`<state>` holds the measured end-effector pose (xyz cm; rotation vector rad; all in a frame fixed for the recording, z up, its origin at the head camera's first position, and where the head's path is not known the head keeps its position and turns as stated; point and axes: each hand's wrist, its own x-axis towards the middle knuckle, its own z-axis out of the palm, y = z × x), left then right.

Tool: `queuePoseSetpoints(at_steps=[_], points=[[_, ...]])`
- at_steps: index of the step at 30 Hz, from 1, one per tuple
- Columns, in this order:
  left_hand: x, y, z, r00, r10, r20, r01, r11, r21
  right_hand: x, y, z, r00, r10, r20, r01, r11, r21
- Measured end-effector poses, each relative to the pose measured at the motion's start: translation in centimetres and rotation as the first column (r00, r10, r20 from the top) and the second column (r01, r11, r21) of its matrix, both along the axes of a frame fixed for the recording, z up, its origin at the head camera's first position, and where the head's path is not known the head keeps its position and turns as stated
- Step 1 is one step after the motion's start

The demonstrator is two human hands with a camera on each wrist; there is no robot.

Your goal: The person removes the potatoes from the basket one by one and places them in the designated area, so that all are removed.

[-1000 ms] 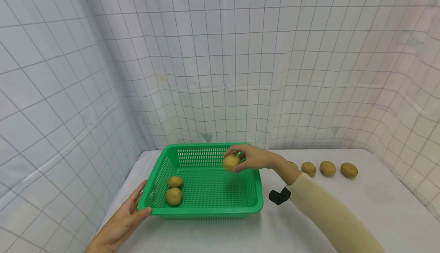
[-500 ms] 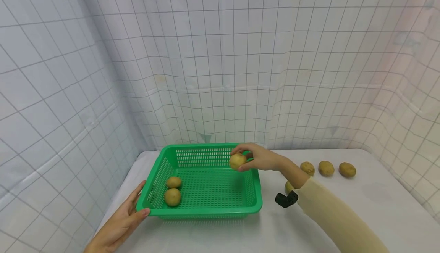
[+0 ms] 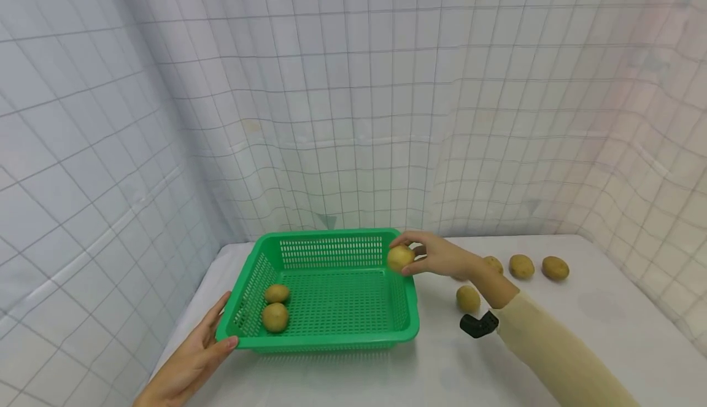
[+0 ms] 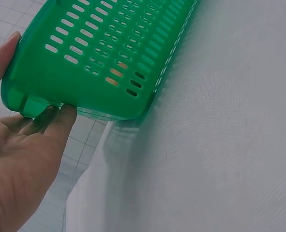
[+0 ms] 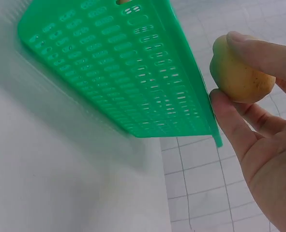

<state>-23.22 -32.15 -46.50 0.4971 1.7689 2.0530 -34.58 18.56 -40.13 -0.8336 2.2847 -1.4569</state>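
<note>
My right hand (image 3: 436, 255) pinches a potato (image 3: 400, 259) between thumb and fingers, over the right rim of the green plastic basket (image 3: 326, 338). In the right wrist view that potato (image 5: 242, 72) is beside the basket's rim, with fingers curled round it. My left hand (image 3: 190, 355) grips the basket's near left corner, thumb on the rim and fingers along the outer side, as the left wrist view also shows. Inside the basket, at its left end, lie a smaller potato (image 3: 277, 293) and a larger potato (image 3: 275, 317).
Right of the basket, a potato (image 3: 467, 299) rests on the white-covered table (image 3: 552, 327). Farther back several more lie in a row, including one potato (image 3: 521, 267) and an end potato (image 3: 555, 268); my right arm partly hides others. A gridded white curtain (image 3: 353, 118) surrounds the table.
My right hand has moved right with its potato, from inside the basket's right part to its right rim. The potato on the table near my wrist has come into view. The left hand keeps its grip.
</note>
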Motion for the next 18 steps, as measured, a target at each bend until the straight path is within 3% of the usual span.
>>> queuePoseSetpoints(at_steps=[11, 18], points=[[-0.2, -0.2, 0.1, 0.999, -0.032, 0.018, 0.032, 0.999, 0.023, 0.5, 3.3, -0.8, 0.991, -0.052, -0.123, 0.058, 0.997, 0.052], [-0.2, -0.3, 0.0, 0.999, -0.051, 0.009, 0.050, 0.998, 0.045, 0.7, 5.0, -1.6, 0.988, -0.136, -0.072, 0.141, 0.987, 0.077]])
